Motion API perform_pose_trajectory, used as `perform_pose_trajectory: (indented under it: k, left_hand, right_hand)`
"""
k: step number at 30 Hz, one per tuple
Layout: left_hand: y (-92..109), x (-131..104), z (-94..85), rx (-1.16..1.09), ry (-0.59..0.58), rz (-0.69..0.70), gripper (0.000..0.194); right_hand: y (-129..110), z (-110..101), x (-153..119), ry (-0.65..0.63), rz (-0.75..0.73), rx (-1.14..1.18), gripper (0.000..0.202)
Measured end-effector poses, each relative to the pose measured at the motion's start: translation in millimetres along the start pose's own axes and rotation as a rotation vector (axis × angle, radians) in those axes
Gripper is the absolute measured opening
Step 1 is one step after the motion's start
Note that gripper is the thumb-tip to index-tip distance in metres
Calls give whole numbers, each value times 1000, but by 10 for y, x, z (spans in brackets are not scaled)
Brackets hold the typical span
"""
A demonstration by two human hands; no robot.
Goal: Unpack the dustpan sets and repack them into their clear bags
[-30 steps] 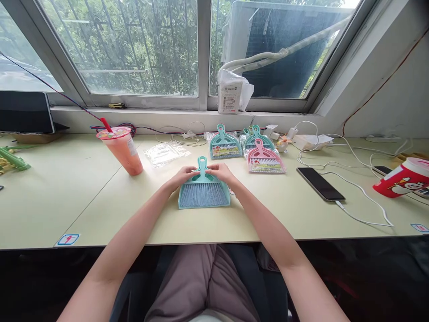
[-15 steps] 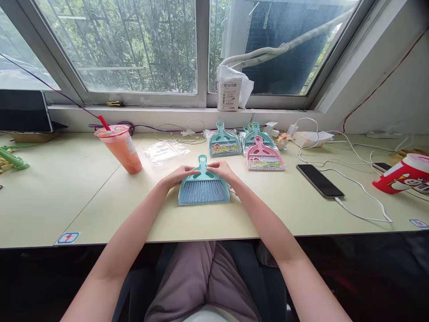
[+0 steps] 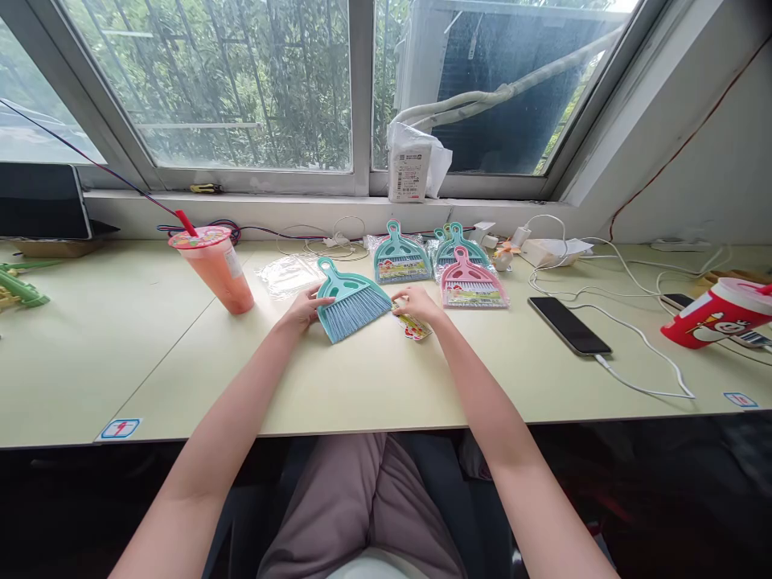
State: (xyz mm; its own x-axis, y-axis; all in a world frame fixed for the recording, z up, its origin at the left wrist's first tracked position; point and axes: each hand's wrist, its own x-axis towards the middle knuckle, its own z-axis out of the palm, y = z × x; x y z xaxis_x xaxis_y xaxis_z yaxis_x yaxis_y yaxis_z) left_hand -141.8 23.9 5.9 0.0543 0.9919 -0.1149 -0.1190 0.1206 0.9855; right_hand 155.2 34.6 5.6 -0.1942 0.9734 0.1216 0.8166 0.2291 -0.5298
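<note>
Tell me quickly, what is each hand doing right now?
Left hand: closed, holding the green brush and dustpan by one side.
Right hand: at the colorful card; cannot tell whether it grips it.

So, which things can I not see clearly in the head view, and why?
Head view:
Left hand: some fingers, behind the teal dustpan-and-brush set.
Printed card: partly behind the right hand; text too small.
Red cup: cut by right edge.
Black screen: cut by left edge.
</note>
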Motion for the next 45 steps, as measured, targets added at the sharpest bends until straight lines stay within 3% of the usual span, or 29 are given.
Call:
perform_pose_trajectory:
  k: [3, 6, 9, 12, 16, 22, 29, 33, 39, 45]
  left_hand:
    - [7, -24, 12, -10, -17, 26, 72]
    - [6, -35, 19, -4, -9, 31, 80]
    - [10, -39, 22, -4, 39, 29, 85]
    - [20, -44, 21, -8, 62, 29, 82]
    - [16, -37, 15, -6, 58, 40, 79]
    - [-17, 6, 9, 7, 43, 37, 72]
    - [-26, 6, 19, 26, 11, 41, 67]
    - [-26, 5, 28, 25, 2, 46, 68]
    - [-14, -8, 31, 32, -10, 45, 64]
    - [-34, -14, 51, 53, -14, 52, 68]
  right_hand:
    - [-115, 57, -41, -37, -24, -138, 41]
    - [-181, 16, -81, -63, -47, -188, 28]
    - [-192, -46, -103, 41, -53, -262, 13]
    - [-157, -61, -108, 102, -61, -299, 16]
    - [-65, -51, -95, -11, -96, -195, 34]
    - [-37, -84, -79, -43, -60, -158, 12]
    - [-21, -107, -49, -148, -47, -94, 22]
    - [36, -139, -14, -220, -43, -116, 17]
    - [38, -157, -32, -254, 6, 74, 17]
    - [-170, -218, -121, -429, -123, 557, 38]
